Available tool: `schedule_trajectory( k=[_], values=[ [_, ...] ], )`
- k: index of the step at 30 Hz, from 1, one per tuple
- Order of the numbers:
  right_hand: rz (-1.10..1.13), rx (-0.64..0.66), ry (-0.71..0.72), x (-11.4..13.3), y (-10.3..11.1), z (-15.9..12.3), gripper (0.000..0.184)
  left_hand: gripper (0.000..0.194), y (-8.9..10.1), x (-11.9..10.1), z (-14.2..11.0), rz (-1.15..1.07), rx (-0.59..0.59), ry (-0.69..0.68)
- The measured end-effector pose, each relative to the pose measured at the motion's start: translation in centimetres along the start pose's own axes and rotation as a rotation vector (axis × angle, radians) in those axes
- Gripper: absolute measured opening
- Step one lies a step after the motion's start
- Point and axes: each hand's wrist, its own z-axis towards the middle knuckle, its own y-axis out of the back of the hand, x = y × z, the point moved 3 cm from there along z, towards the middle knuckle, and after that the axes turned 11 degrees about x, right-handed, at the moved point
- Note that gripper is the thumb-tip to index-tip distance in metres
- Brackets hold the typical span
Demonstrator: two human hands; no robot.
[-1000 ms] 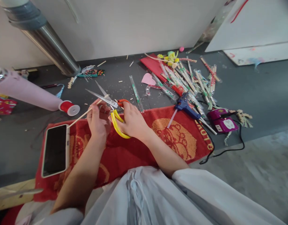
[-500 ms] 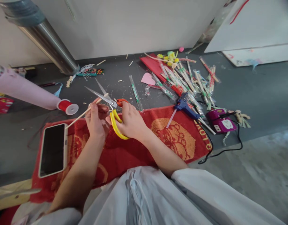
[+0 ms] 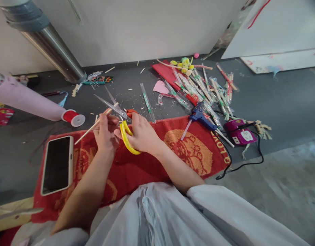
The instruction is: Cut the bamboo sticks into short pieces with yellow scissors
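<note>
My left hand [image 3: 106, 131] pinches a thin wooden stick, seemingly a chopstick [image 3: 87, 131], which slants from lower left up to the scissors. Its upper end lies by the scissor blades near the pivot. My right hand [image 3: 142, 131] is closed round the handles of the scissors [image 3: 127, 138], one yellow and one orange, with the blades parted and pointing away to the upper left. Both hands are above a red towel [image 3: 147, 167] with orange figures. Another short stick end shows behind my left fingers; how it is held is hidden.
A phone [image 3: 57, 165] lies on the towel's left. Behind it are a red thread spool [image 3: 74, 118] and a pink roll [image 3: 26, 99]. To the right are a blue glue gun [image 3: 202, 118], wrapped chopsticks [image 3: 193, 85], a purple power adapter [image 3: 240, 132] and a black cord [image 3: 245, 167].
The chopstick has shifted slightly, its lower end now further from the phone. Both hands and the open scissors stay almost in place; the view has shifted a little.
</note>
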Motion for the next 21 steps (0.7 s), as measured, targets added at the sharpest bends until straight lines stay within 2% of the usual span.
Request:
schedule_trajectory(
  k=[5,11,17,19,21],
  values=[
    [-0.010,0.049,-0.064,0.11,0.11,0.06,0.067,0.029,0.01,-0.02,0.13,0.004,-0.023,0.015],
    [-0.009,0.109,-0.141,0.35,0.24,0.21,0.060,0.043,0.31,0.17,0.29,0.028,-0.010,0.001],
    [0.001,0.159,-0.228,0.30,0.58,0.18,0.059,0.045,0.40,0.41,0.36,0.050,-0.023,-0.004],
    [0.023,0.165,-0.247,0.18,0.67,0.17,0.058,0.043,0.23,0.53,0.31,0.048,0.008,-0.012],
    [0.048,0.163,-0.264,0.01,0.74,0.21,0.058,0.042,-0.09,0.66,0.16,0.049,0.089,-0.049]
  ],
)
